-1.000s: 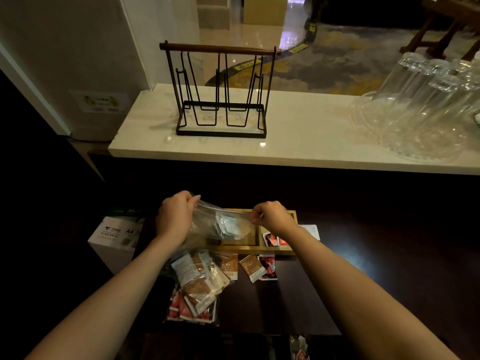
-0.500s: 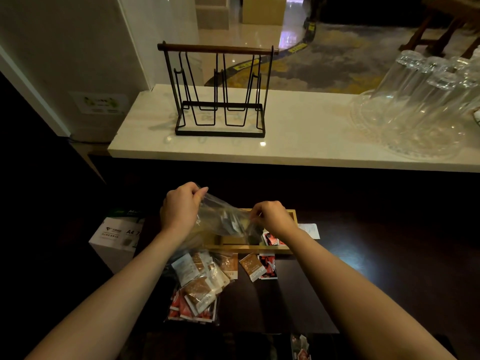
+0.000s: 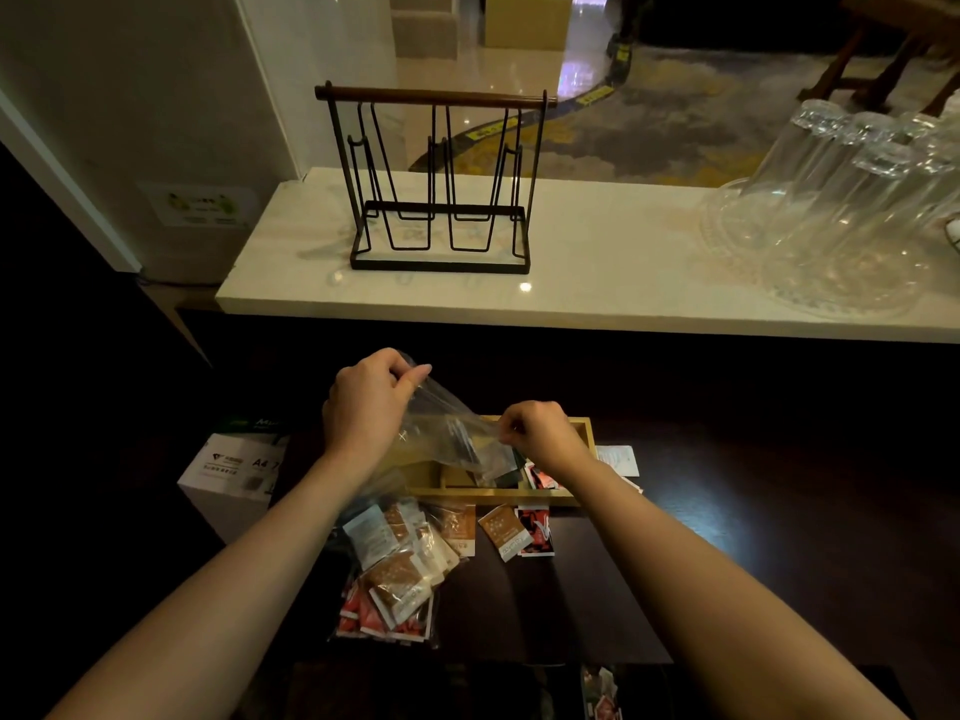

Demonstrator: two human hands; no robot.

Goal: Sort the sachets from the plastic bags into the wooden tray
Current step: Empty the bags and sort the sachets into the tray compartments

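With the left hand (image 3: 366, 402) pinching the raised end of a clear plastic bag (image 3: 447, 433) and the right hand (image 3: 540, 433) gripping its lower mouth over the wooden tray (image 3: 584, 433), its dark sachets (image 3: 506, 472) could spill into the wrong compartment if tipped too steeply.

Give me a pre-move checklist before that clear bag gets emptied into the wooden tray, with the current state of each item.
1. Both hands grip the bag: ok. The left hand pinches the upper end of the clear plastic bag, the right hand the lower end.
2. Bag over the wooden tray: ok.
3. Bag tilted down toward the tray: ok.
4. Bag mouth open: cannot tell.
5. Target compartment free: cannot tell; bag and hands hide it. Red sachets lie in the right part.
6. Remaining sachets within reach: ok, piled in front of the tray.
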